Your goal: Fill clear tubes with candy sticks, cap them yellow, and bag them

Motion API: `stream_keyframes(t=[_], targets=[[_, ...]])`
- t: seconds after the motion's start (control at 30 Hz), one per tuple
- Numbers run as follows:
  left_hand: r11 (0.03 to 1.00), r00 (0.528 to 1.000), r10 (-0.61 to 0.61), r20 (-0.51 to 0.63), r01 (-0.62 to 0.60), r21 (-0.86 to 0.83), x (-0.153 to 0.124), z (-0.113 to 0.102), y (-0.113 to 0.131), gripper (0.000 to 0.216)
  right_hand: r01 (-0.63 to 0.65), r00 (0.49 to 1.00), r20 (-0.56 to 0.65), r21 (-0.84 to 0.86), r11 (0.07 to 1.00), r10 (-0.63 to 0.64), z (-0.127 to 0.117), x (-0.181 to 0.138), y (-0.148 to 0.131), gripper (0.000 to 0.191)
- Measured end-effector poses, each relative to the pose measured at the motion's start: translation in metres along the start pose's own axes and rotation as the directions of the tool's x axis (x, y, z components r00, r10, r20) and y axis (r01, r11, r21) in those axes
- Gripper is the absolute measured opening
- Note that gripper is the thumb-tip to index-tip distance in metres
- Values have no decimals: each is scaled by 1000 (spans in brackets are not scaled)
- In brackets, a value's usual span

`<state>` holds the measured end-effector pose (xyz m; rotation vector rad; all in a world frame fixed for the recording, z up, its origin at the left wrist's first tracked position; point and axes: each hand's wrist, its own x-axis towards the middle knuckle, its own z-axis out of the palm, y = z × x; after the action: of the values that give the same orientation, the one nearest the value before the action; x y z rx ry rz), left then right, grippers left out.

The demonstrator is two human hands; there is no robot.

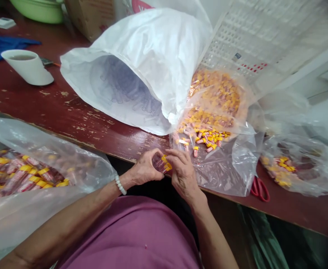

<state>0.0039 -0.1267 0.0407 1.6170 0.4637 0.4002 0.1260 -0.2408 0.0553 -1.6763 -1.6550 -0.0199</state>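
My left hand [144, 167] curls around several clear plastic tubes [158, 161] at the table's front edge. Yellow caps [167, 165] show at the tubes' right ends. The bent fingers of my right hand [184, 175] press against these caps, and the fingertips partly hide what they grip. Beyond my hands, a white sack [152, 41] lies on its side, its mouth facing me, with loose clear tubes [124, 87] inside. Small pink-filled pieces with yellow tops [208, 138] spill from a clear bag just past my right hand.
A clear bag [93, 168] of yellow-capped filled tubes sits at left, below the worn red table [76, 119]. Red-handled scissors [260, 188] and another clear bag [315, 160] lie at right. A white cup [29, 67] and green basin [40, 11] stand at left; a white crate [253, 33] leans behind.
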Motion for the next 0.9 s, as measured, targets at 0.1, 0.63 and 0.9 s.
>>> stream_keyframes(t=[0.1, 0.63, 0.9], targets=[[996, 999, -39, -35, 36, -84, 6, 0, 3, 37, -86, 991, -101, -9, 996, 84, -4, 0, 14, 45], [982, 999, -40, -30, 34, -184, 8, 5, 15, 38, -465, 754, -249, 452, 761, 608, -27, 13, 33, 27], [996, 996, 85, -28, -84, 19, 7, 4, 15, 40, -294, 913, -189, 308, 905, 362, -2, 3, -20, 16]])
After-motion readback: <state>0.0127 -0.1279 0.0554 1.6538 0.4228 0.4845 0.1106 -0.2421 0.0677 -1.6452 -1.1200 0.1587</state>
